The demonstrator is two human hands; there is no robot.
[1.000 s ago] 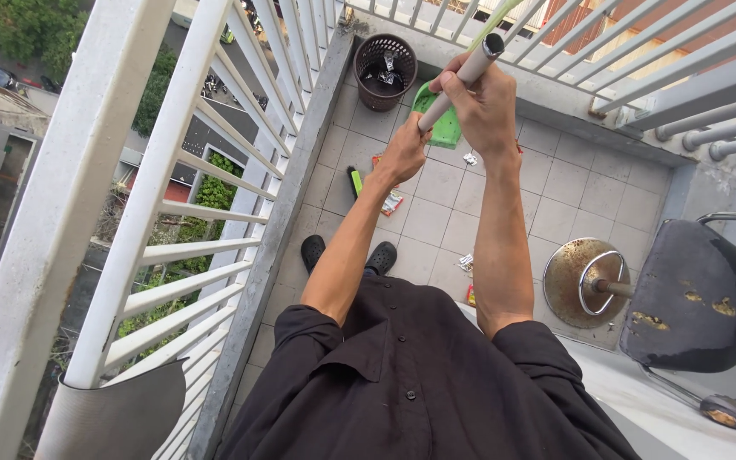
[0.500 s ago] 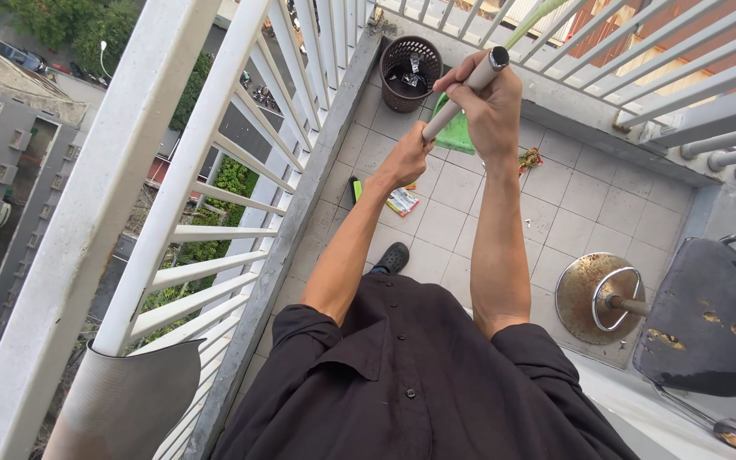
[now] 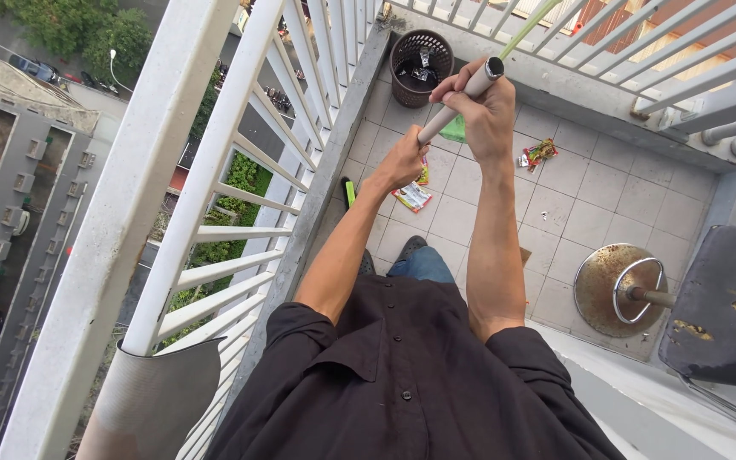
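Both my hands grip a pale broom handle (image 3: 456, 104) that slants down toward the tiled balcony floor. My right hand (image 3: 483, 109) holds it near the top end; my left hand (image 3: 402, 162) holds it lower down. The broom's green head (image 3: 350, 192) rests on the tiles by the railing base. A green dustpan (image 3: 456, 129) is mostly hidden behind my right hand. Crumpled wrappers (image 3: 413, 197) lie under my left hand, and another wrapper (image 3: 538, 154) lies to the right.
A dark mesh bin (image 3: 420, 66) stands in the far corner. White railings (image 3: 240, 162) run along the left and far sides. A rusty-based stool (image 3: 619, 290) and a worn dark chair (image 3: 726, 311) stand at the right. My feet are below.
My view has shifted forward and left, and my leg has stepped ahead. The dustpan is now almost hidden behind my right hand. Both hands keep their grip on the handle.
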